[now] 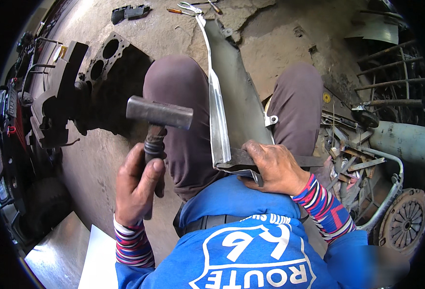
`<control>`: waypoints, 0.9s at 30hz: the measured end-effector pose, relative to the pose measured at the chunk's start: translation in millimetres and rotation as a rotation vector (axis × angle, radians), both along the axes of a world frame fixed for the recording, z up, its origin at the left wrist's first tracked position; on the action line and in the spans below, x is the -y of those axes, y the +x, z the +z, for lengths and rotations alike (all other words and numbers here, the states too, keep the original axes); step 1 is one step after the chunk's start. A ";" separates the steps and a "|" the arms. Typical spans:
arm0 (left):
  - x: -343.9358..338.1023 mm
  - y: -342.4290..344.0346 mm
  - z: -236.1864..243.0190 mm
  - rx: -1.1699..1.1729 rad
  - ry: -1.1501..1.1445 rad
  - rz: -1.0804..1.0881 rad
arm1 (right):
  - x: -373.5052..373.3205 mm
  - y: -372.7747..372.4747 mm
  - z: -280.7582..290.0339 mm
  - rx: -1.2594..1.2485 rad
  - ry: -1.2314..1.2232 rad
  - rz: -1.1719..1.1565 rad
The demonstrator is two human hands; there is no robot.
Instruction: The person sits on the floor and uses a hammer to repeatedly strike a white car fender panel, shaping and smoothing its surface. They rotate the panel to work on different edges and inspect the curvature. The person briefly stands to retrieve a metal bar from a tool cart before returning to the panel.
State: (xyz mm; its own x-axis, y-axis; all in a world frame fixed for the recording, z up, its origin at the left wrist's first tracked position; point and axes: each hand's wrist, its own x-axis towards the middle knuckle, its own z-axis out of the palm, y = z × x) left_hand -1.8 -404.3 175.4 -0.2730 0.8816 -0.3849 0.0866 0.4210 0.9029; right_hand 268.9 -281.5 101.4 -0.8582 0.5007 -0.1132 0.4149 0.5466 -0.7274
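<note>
My left hand (137,183) is closed around the dark handle of a hammer (159,113). The hammer's steel head is raised over my left thigh, to the left of a long bent sheet-metal panel (239,91). That panel lies between my knees, its far end pointing away and its near end at my waist. It has a pale folded left edge and a small tab with a hole on the right. My right hand (282,168) grips the panel's near end together with a dark flat metal bar (311,161), which crosses under the palm. The fingertips below are partly hidden.
An engine block (110,60) stands on the floor at left. Pliers (189,7) and a screwdriver (178,11) lie past the panel's far end, near a black part (130,13). At right are scrap metal pieces (362,164), a cylinder (400,139) and a clutch plate (405,224).
</note>
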 end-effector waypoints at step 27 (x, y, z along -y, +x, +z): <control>32.8 -0.8 -10.7 -0.014 0.046 0.316 | 9.8 -34.2 -23.0 -0.053 0.103 -0.136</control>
